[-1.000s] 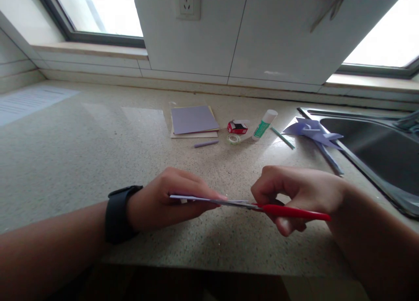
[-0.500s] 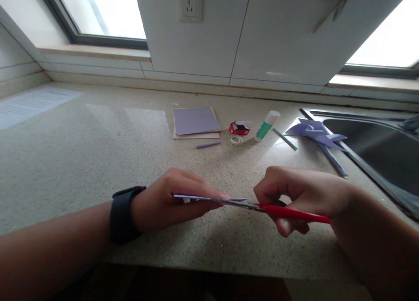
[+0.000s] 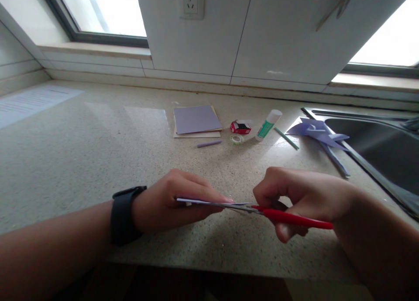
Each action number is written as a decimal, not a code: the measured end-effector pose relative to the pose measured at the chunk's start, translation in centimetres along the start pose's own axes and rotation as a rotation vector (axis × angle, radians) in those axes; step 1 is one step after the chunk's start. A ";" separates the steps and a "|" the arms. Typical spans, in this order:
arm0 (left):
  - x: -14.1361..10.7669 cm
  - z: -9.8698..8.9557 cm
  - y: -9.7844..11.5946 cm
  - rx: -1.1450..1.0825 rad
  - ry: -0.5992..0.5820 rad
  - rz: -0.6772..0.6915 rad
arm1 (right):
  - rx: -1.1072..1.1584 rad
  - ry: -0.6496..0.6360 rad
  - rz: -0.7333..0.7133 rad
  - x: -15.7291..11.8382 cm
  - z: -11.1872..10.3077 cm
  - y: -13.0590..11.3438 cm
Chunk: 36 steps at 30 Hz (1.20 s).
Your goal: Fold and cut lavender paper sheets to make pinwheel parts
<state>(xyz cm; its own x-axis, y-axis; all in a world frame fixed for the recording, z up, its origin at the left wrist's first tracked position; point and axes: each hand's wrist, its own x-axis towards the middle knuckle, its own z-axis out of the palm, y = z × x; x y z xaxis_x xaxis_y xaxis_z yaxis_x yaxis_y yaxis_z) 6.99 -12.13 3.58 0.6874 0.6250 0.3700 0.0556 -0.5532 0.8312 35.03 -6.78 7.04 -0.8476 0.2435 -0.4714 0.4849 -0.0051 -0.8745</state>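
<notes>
My left hand [image 3: 183, 198], with a dark watch [image 3: 126, 216] on its wrist, pinches a pale purple sheet of paper [image 3: 196, 201] seen nearly edge-on above the counter. Red-handled scissors [image 3: 294, 219] are gripped in my right hand [image 3: 291, 200], my fingers through the handles. The scissor blades point left and meet the right part of the paper beside my left fingertips. How far the cut runs into the sheet is hidden by the edge-on angle.
Behind my hands lie a stack of coloured paper [image 3: 198, 119], a purple stick [image 3: 208, 143], a tape roll [image 3: 236, 138], a small red box [image 3: 240, 127], a glue stick [image 3: 268, 124] and a green stick [image 3: 286, 138]. A purple paper pinwheel [image 3: 316, 131] rests by the sink [image 3: 376, 172]. A printed sheet [image 3: 36, 102] lies far left.
The scissor blades have closed somewhat on the paper, and the handles have dipped slightly. The sheet sits a little lower and farther right, still in my left hand.
</notes>
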 end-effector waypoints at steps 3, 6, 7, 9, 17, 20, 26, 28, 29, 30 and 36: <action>0.0 0.0 -0.1 0.009 -0.009 0.000 | 0.009 0.008 0.019 0.0 0.0 0.0; 0.0 0.0 -0.1 0.016 -0.011 -0.007 | 0.024 0.023 0.016 0.1 0.2 0.0; 0.0 0.0 -0.2 0.017 -0.013 -0.004 | 0.016 0.029 -0.002 0.2 0.2 0.0; 0.0 0.0 -0.1 0.020 -0.027 0.012 | -0.024 0.038 -0.048 0.4 0.3 -0.2; 0.0 0.1 -0.1 0.022 -0.018 -0.004 | -0.066 0.003 -0.051 0.4 0.2 -0.7; 0.0 0.0 0.0 0.024 -0.028 0.006 | -0.112 0.004 -0.083 0.4 0.2 -0.8; 0.3 0.1 0.0 0.037 -0.035 0.032 | -0.204 0.069 -0.202 0.9 0.5 -0.5; 0.3 0.1 0.0 0.037 -0.039 0.040 | -0.210 0.075 -0.226 1.0 0.6 -0.4; 0.3 0.1 0.0 0.038 -0.036 0.039 | -0.207 0.077 -0.231 1.1 0.7 -0.3; 0.3 0.1 0.0 0.038 -0.031 0.038 | -0.203 0.079 -0.236 1.1 0.7 -0.3; 0.2 0.1 0.0 0.039 -0.023 0.041 | -0.207 0.113 -0.219 0.8 0.9 -0.3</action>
<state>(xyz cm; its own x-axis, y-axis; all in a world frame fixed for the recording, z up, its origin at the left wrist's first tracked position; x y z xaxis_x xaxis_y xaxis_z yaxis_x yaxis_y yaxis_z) 7.20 -12.06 3.60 0.7062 0.5886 0.3936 0.0546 -0.5995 0.7985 33.98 -7.47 6.82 -0.9131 0.3229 -0.2491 0.3371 0.2536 -0.9067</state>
